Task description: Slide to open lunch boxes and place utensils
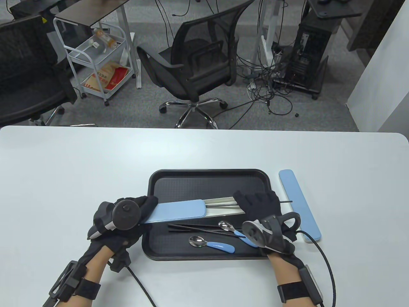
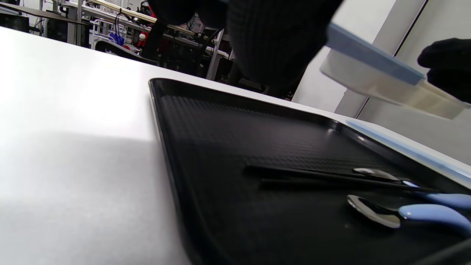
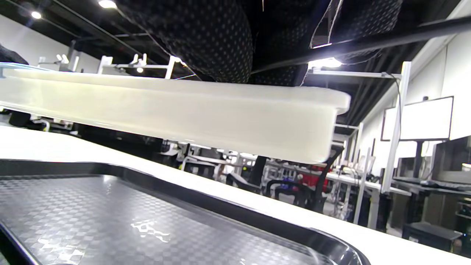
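Observation:
A long utensil box is held a little above the black tray (image 1: 159, 179). Its blue lid (image 1: 179, 211) is slid partway left, baring the white base (image 1: 220, 204). My left hand (image 1: 150, 204) grips the lid's left end. My right hand (image 1: 246, 201) grips the base's right end, where a black chopstick (image 1: 286, 201) sticks out past the glove. On the tray lie a pair of black chopsticks (image 1: 191, 227) and two blue-handled spoons (image 1: 211, 243) (image 1: 235, 231). The left wrist view shows the lid (image 2: 371, 51) over the base (image 2: 404, 92). The right wrist view shows the base (image 3: 184, 106) from below.
A second blue-lidded box (image 1: 298, 204) lies on the white table (image 1: 64, 166) just right of the tray. Glove cables trail off the front edge. An office chair (image 1: 198, 64) and a cart (image 1: 96, 57) stand beyond the far edge.

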Demonstrator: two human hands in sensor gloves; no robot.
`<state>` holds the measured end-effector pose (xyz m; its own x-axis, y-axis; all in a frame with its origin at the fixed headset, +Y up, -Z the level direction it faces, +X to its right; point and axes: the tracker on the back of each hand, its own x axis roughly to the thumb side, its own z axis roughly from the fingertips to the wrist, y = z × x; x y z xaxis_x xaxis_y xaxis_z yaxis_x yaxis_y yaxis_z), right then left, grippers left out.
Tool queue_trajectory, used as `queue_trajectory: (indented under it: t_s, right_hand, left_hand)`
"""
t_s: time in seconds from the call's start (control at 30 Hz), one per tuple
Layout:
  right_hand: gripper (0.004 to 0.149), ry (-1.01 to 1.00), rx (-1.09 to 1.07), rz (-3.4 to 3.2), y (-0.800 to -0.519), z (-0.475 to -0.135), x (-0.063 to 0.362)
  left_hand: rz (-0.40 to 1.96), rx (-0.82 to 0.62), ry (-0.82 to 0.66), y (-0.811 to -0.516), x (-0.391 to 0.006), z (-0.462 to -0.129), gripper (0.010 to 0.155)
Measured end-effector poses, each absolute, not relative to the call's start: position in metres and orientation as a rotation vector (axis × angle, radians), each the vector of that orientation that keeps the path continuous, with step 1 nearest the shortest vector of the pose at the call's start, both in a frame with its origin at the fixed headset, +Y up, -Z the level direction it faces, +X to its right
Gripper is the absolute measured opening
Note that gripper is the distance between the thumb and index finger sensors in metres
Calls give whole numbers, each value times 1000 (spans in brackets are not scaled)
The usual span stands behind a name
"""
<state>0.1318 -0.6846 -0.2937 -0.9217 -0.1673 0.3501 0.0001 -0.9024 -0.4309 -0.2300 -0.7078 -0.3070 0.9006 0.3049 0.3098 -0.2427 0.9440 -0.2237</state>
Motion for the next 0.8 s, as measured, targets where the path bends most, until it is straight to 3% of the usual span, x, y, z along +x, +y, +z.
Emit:
queue_trajectory:
  t_s: [0.8]
  right_hand:
    - [54, 591, -759, -2890, -690, -286, 95]
  left_hand:
    - [230, -173, -389, -710, -216, -303, 83]
